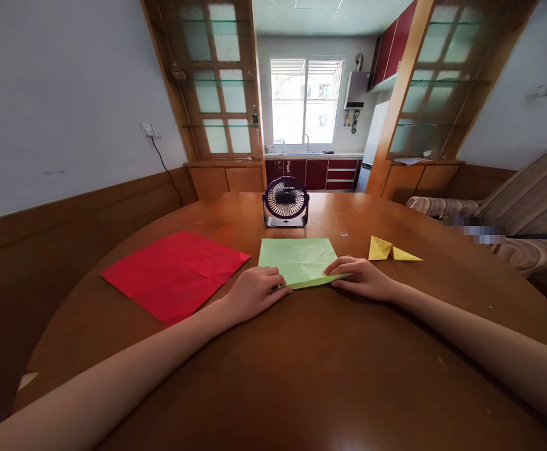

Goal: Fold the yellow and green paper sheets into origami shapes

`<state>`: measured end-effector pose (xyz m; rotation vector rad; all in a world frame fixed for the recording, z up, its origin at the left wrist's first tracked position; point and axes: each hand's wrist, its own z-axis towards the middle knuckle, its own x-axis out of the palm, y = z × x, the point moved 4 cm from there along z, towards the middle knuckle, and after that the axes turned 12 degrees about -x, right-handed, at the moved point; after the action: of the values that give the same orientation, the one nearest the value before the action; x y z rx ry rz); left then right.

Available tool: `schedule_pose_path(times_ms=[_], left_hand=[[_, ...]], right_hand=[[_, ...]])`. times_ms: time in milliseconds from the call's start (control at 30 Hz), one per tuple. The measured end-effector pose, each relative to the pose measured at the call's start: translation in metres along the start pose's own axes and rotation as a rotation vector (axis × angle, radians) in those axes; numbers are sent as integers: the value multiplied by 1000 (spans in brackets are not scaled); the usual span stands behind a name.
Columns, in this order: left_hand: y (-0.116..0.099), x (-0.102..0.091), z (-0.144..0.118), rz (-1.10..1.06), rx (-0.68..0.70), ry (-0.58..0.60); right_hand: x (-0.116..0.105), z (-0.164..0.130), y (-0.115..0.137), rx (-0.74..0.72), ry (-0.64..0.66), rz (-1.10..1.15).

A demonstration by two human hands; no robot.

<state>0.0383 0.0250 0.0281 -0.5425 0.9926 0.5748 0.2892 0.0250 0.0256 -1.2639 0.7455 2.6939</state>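
A sheet of light green paper (296, 258) lies on the table, creased, with its near edge folded up in a narrow strip. At the strip's left end, my left hand (255, 291) pinches the paper between thumb and fingers. My right hand (360, 279) grips the other end of the fold, its thumb below and fingers on top. To the left lies a red sheet of paper (174, 272) with crease lines, flat and turned at an angle. A folded yellow paper piece (381, 249) with pointed ends rests beyond my right hand.
A small purple desk fan (286, 200) stands behind the green paper. The round wooden table (273, 376) fills the foreground. A striped armchair (531, 213) is at the right, and a black cord (165, 166) hangs from a wall socket at the left.
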Motion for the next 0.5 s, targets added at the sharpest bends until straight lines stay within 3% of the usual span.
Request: schedule_pose_path(times_ms=[333,500], left_hand=[[14,3,4,-269,-259,84],[20,8,5,-360,-342,139]], right_hand=[[-1,3,-14,232,-134,251],[-7,3,-15,262,-156,191]])
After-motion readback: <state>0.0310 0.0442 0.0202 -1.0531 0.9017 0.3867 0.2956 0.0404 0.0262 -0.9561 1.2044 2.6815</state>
